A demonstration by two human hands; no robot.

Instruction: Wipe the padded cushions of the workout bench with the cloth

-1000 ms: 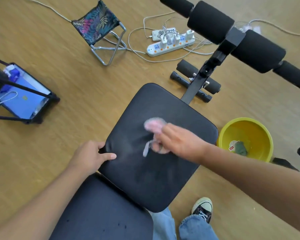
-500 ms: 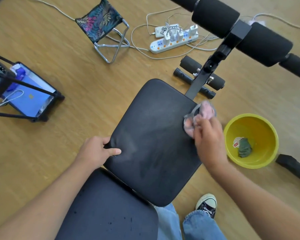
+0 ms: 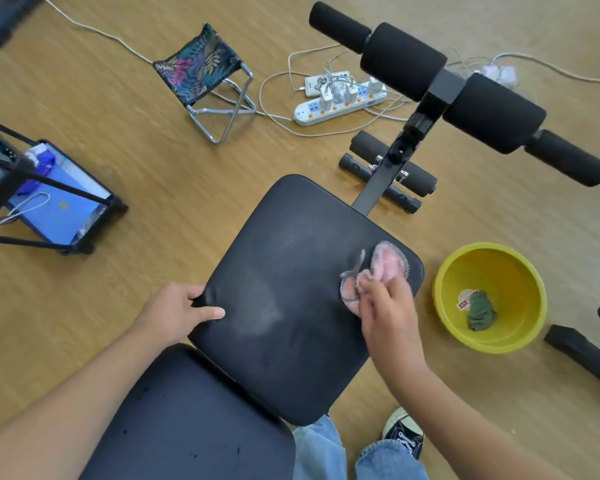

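The black seat cushion [image 3: 284, 271] of the workout bench fills the middle of the head view, with a second black cushion [image 3: 187, 420] below it, speckled with dark spots. My right hand [image 3: 388, 313] presses a pink cloth [image 3: 385, 265] onto the seat cushion near its right edge. My left hand [image 3: 177, 313] grips the seat cushion's left edge, thumb on top. Pale smears show on the cushion's middle. Black foam rollers [image 3: 402, 64] stand on the bench's upright post at the top right.
A yellow basin [image 3: 520, 327] holding a dark green cloth [image 3: 480, 311] sits on the wooden floor right of the seat. A folding stool [image 3: 201, 74], power strips with cables [image 3: 340, 102] and a blue tablet in a stand [image 3: 56, 206] lie beyond. My shoe [image 3: 402, 431] is below.
My right hand swept the pink cloth from the cushion's middle to its far right corner, then slightly back along the right edge. My left hand kept its grip on the left edge.
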